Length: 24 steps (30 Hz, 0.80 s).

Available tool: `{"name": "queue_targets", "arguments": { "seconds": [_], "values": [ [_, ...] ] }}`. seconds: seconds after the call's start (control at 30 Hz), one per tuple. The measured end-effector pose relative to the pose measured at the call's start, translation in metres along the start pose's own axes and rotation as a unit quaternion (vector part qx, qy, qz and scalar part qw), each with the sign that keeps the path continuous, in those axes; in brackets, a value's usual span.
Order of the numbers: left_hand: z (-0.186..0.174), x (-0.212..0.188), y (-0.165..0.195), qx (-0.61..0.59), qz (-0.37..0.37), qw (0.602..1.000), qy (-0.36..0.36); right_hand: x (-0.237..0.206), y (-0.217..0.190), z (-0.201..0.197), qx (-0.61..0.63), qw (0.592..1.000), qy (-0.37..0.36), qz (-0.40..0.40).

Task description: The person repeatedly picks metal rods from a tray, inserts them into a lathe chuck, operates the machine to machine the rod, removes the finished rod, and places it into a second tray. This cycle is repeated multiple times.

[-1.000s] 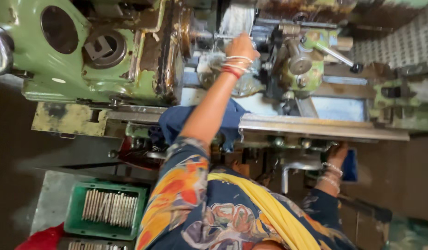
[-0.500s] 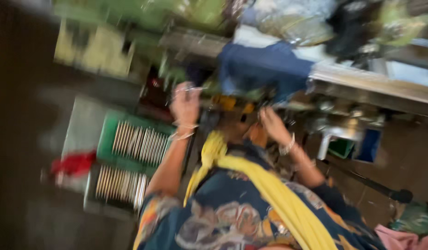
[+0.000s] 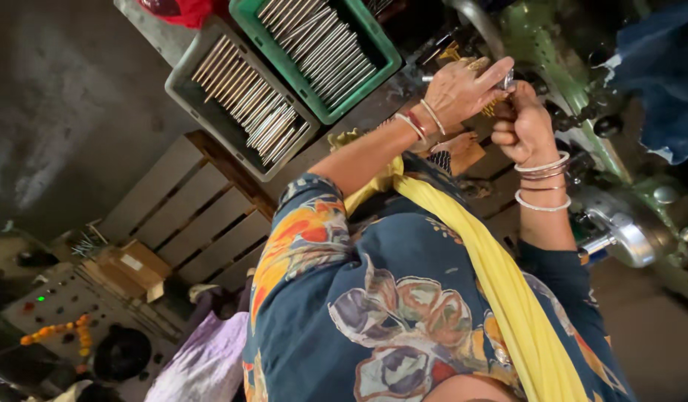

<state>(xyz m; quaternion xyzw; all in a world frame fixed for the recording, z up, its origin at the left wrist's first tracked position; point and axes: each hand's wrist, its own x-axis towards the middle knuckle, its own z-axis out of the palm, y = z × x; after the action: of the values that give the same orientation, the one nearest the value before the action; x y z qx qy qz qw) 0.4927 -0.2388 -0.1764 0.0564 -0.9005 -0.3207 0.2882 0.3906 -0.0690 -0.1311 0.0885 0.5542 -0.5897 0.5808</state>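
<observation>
A small shiny metal piece (image 3: 506, 77) sits pinched between both hands, right beside the green machine (image 3: 575, 82); most of it is covered by fingers, so its shape cannot be made out. The left hand (image 3: 463, 85) curls over it from the crate side, fingers closed around its end. The right hand (image 3: 521, 125) is fisted and touches the left hand just below the piece; whether it grips the piece itself or only braces is hidden.

Away from the machine, past the left forearm, a green crate (image 3: 374, 71) and a grey crate (image 3: 202, 123) each hold rows of thin metal rods; the green crate is cut off by the upper edge. A blue cloth (image 3: 657, 74) hangs on the machine, partly out of view.
</observation>
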Motion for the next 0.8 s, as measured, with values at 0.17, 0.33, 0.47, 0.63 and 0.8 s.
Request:
{"name": "queue_targets", "arguments": {
  "seconds": [0.17,0.33,0.47,0.63,0.8],
  "values": [
    [-0.003,0.002,-0.037,0.037,0.162,0.984,-0.059,-0.013,-0.011,0.005,-0.001,0.982,-0.177,0.067],
    [0.021,0.024,0.025,-0.085,-0.202,0.975,0.03,0.015,0.016,0.005,-0.293,0.827,0.143,-0.458],
    [0.021,0.008,0.067,-0.26,-0.441,0.859,0.017,0.052,0.031,-0.012,-0.334,0.758,0.168,-0.535],
    [-0.041,-0.063,-0.041,0.103,-0.362,0.925,-0.047,0.062,0.051,-0.068,0.078,0.885,0.255,-0.381],
    [-0.053,-0.139,-0.14,0.186,-0.378,0.907,0.008,0.02,0.072,-0.153,0.125,0.902,0.207,-0.357]
  ]
}}
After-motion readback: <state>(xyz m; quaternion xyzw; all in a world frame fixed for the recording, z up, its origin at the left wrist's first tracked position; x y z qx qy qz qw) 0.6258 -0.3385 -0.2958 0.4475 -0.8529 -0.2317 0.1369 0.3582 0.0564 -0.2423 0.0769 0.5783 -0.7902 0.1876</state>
